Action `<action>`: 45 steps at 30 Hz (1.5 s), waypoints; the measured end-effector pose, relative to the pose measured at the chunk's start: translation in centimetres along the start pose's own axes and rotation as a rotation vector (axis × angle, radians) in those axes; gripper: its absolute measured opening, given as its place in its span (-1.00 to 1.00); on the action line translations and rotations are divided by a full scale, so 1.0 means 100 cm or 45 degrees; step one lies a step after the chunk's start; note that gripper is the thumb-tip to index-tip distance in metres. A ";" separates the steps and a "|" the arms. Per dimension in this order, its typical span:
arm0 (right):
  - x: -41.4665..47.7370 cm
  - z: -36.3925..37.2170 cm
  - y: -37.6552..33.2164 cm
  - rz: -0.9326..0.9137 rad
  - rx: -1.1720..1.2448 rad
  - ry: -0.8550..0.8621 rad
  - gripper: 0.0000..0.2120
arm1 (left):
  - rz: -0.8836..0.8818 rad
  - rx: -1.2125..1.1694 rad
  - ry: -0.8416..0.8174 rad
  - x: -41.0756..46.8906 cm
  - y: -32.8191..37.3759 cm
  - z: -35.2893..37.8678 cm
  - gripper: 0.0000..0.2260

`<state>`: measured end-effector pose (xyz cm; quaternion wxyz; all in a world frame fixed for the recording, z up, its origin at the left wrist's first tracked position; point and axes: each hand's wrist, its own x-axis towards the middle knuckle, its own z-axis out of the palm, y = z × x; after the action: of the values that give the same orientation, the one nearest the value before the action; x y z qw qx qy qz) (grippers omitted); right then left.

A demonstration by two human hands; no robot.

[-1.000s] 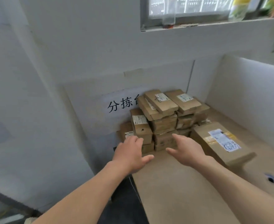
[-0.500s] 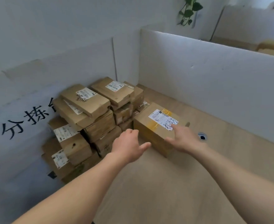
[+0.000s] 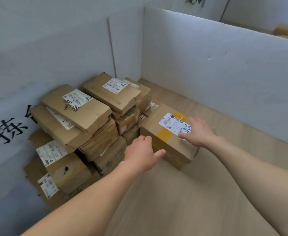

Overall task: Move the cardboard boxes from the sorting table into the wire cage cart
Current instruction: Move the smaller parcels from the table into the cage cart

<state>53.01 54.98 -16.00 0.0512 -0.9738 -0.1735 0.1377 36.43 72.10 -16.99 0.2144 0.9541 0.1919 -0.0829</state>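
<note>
A larger cardboard box (image 3: 165, 138) with yellow tape and a white shipping label lies on the wooden sorting table (image 3: 173, 198). My right hand (image 3: 196, 132) rests flat on the box's top, over the label. My left hand (image 3: 142, 153) sits at the box's near left side, thumb touching its front face, fingers loosely curled. A pile of several flat cardboard boxes (image 3: 82, 126) is stacked in the corner to the left. The wire cage cart is not in view.
White partition walls (image 3: 224, 74) close the table at the back and right. A wall sheet with black Chinese characters (image 3: 7, 130) stands at left. More cardboard boxes (image 3: 287, 31) show beyond the right partition.
The view swung right and down toward the taped box. Both hands travelled from the stacked pile to that box; the right hand landed on its top and the left reached its near side.
</note>
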 end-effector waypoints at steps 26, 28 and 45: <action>-0.082 0.068 -0.005 0.169 0.407 -0.136 -0.33 | -0.268 -0.427 -0.021 -0.039 -0.016 0.053 -0.42; -0.094 0.071 -0.007 0.161 0.430 -0.152 -0.31 | -0.302 -0.451 -0.019 -0.053 -0.018 0.056 -0.43; -0.227 0.116 -0.008 -0.251 0.313 -0.238 -0.39 | -0.691 -0.668 0.167 -0.257 -0.004 0.104 -0.48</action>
<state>28.93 48.32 -21.29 0.1667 -0.9215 -0.2538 0.2420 12.03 59.36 -20.28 0.4089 0.7846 0.4655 -0.0234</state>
